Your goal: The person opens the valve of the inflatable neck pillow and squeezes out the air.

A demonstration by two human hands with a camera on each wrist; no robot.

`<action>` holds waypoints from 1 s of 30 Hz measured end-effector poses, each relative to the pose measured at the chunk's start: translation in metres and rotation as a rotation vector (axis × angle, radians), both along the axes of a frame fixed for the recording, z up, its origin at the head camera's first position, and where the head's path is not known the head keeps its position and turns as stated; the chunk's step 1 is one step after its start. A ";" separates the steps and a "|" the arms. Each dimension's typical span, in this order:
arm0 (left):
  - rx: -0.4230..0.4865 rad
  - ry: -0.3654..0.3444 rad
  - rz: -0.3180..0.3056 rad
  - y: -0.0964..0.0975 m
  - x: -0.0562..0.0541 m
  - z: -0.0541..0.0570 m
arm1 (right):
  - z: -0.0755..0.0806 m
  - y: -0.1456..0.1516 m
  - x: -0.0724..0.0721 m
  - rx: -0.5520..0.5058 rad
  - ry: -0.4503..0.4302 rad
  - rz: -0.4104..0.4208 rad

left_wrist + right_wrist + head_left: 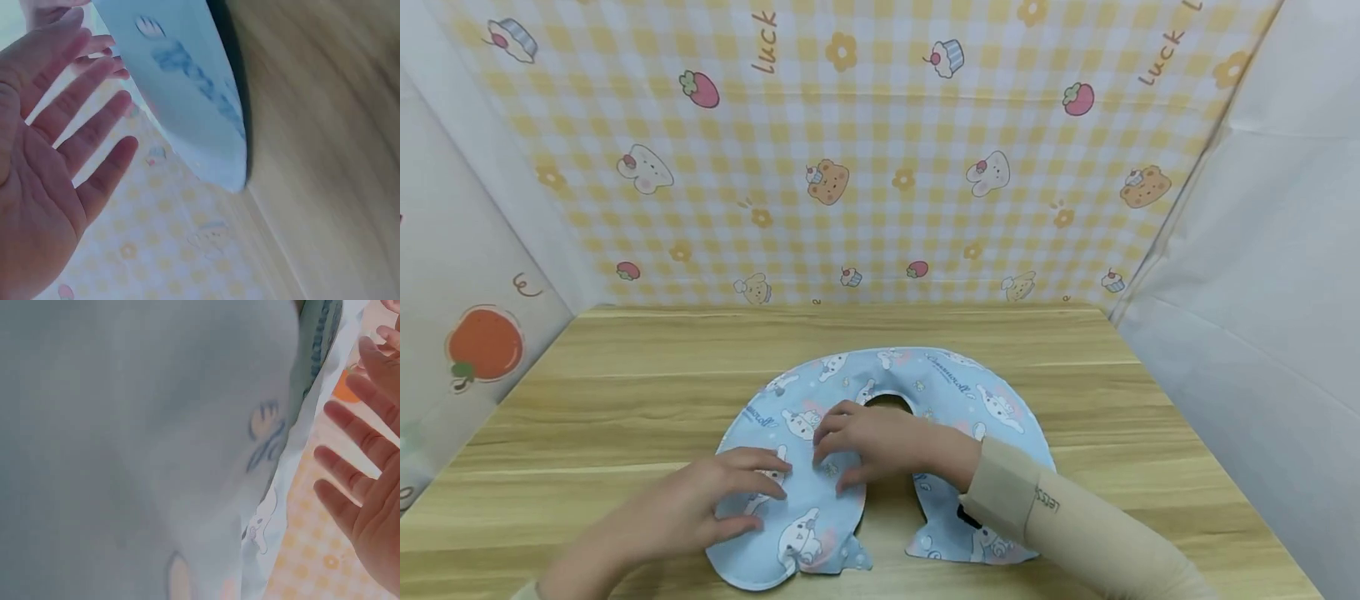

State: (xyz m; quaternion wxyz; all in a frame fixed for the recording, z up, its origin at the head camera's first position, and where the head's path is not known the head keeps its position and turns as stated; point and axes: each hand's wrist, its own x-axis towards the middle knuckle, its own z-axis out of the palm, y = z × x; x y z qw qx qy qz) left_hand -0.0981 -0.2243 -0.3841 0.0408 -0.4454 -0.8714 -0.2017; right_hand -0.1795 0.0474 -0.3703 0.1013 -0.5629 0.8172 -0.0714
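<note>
A light blue U-shaped neck pillow (880, 367), printed with white puppy figures and lettering, lies with its open end towards me. Over its left arm is my left hand (707, 492), fingers spread and relaxed. My right hand (887, 442) reaches across to that same arm, fingertips pointing left and slightly bent. Neither hand grips the fabric; whether the fingertips touch it I cannot tell. In the left wrist view, the hand (50, 156) appears spread beside the pillow's edge (187, 112). Blue fabric (125, 425) fills much of the right wrist view, beside the spread right hand (369, 462).
The pillow lies on a wood-grain table (625, 375). A yellow checked cloth (880, 125) with cartoon prints hangs behind it. White cloth (1262, 250) stands along the right side, and a printed white panel (445, 208) along the left.
</note>
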 end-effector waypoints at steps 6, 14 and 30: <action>-0.030 -0.063 -0.017 0.008 0.007 -0.003 | -0.001 0.000 0.008 -0.023 -0.040 0.046; -0.102 -0.117 0.005 0.009 0.009 -0.013 | -0.011 -0.003 0.010 0.051 0.060 0.083; -0.174 -0.131 0.024 0.014 0.011 -0.017 | -0.016 -0.002 0.012 0.129 0.104 0.047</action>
